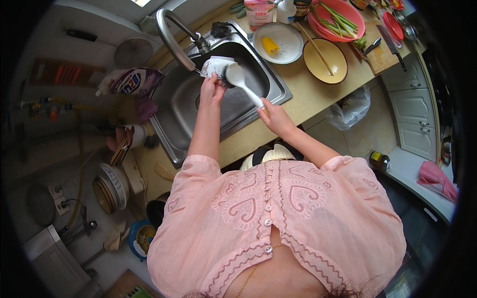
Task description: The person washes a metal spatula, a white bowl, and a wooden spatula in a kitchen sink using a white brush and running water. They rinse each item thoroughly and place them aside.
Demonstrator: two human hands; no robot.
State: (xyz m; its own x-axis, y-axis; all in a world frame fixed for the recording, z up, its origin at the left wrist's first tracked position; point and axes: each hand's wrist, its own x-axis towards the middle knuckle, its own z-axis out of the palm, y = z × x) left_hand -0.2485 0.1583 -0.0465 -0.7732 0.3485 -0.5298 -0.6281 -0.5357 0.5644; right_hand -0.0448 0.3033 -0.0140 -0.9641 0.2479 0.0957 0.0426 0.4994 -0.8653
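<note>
Over the steel sink [171, 111], my left hand [212, 89] grips a white patterned dish [216, 62], perhaps a square bowl, tilted up beneath the faucet [174, 42]. My right hand [276, 119] is closed around the handle of a white dish brush [237, 78]. Its dark bristles are against or very near the dish's right side; the brush head hides the exact contact. Whether water is running from the spout I cannot tell.
Right of the sink stand a white plate [293, 47] with a yellow piece, a yellow bowl [310, 57] with chopsticks across it, and a red basin [323, 30] of green stalks. A knife [389, 42] lies by the cutting board [383, 62]. A detergent bag [130, 82] is at left.
</note>
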